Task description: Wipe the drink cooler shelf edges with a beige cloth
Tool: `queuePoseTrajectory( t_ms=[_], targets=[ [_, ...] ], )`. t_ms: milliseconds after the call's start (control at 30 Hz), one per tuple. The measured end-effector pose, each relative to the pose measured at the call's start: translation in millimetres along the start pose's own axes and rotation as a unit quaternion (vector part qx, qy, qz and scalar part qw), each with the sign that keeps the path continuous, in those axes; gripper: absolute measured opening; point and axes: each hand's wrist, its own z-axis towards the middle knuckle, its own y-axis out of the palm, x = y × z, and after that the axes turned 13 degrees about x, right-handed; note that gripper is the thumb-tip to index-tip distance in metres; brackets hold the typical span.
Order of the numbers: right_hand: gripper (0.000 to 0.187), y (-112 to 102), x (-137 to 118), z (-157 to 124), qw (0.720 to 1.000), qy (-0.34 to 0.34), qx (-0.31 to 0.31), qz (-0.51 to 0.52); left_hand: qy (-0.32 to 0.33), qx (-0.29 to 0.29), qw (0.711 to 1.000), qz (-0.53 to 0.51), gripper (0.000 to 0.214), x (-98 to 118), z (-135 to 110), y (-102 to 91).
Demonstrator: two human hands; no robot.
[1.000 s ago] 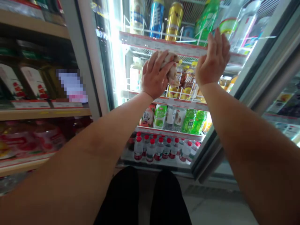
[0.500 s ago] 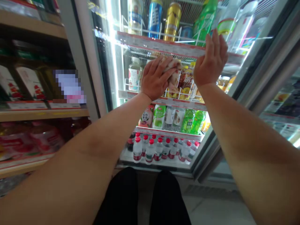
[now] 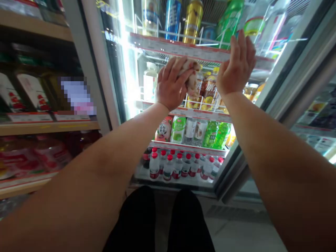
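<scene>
My left hand (image 3: 172,83) presses a crumpled cloth (image 3: 192,81), pale with reddish-brown patches, against the glass door (image 3: 183,134) of a lit drinks fridge. Its fingers curl over the cloth, which sticks out past them on the right. To the right, my right hand (image 3: 237,66) is raised, fingers stretched upward and nothing in it. It appears to lie against the same glass, near the door's right side. Behind the glass, bottles with yellow caps (image 3: 210,84) show between my two hands.
A metal door frame (image 3: 236,168) runs down the right side. Inside stand cans (image 3: 193,21), green bottles (image 3: 210,134) and red-capped water bottles (image 3: 168,168) on shelves. At the left, an open shelf (image 3: 47,127) carries dark bottles and pink packs. My knees (image 3: 185,217) are below.
My left hand has shifted very slightly up and left with the cloth. My right hand stays in nearly the same place.
</scene>
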Motion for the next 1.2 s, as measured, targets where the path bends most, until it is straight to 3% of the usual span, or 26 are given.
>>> queuePoseTrajectory(
  t_ms=[167, 333, 467, 633, 767, 933, 1067, 1200],
  targets=[
    [0.061, 2.7, 0.9, -0.3, 1.000, 0.004, 0.003, 0.022, 0.034, -0.061, 0.997, -0.036, 0.043, -1.2, -1.7, 3.7],
    [0.062, 1.6, 0.9, -1.4, 1.000, 0.001, 0.010, 0.030, -0.026, -0.014, 1.000, -0.008, 0.044, -1.4, -1.8, 4.1],
    [0.059, -1.7, -0.8, -2.3, 0.999, 0.005, 0.002, 0.043, -0.002, -0.059, 0.998, -0.033, 0.045, 1.2, 0.0, -0.1],
    [0.059, -3.7, -1.9, -2.8, 0.999, 0.005, 0.002, 0.049, -0.026, -0.026, 0.999, 0.006, 0.044, 1.7, 0.2, -0.1],
    [0.059, -2.6, -1.1, -3.2, 0.998, 0.021, -0.008, 0.061, 0.015, -0.048, 0.999, -0.013, 0.045, 2.1, -0.7, -0.7],
    [0.058, -1.0, -0.8, -4.7, 0.999, 0.014, 0.002, 0.053, -0.034, -0.044, 0.998, -0.024, 0.046, 3.0, -0.9, -2.4],
    [0.057, -1.3, -1.8, -5.0, 0.998, 0.016, 0.004, 0.057, -0.011, -0.072, 0.997, -0.019, 0.045, 3.4, -1.2, -2.7],
    [0.057, -2.0, -2.4, -4.9, 0.998, 0.018, 0.001, 0.055, -0.013, -0.052, 0.999, -0.012, 0.044, 3.0, -1.2, -2.9]
  ],
)
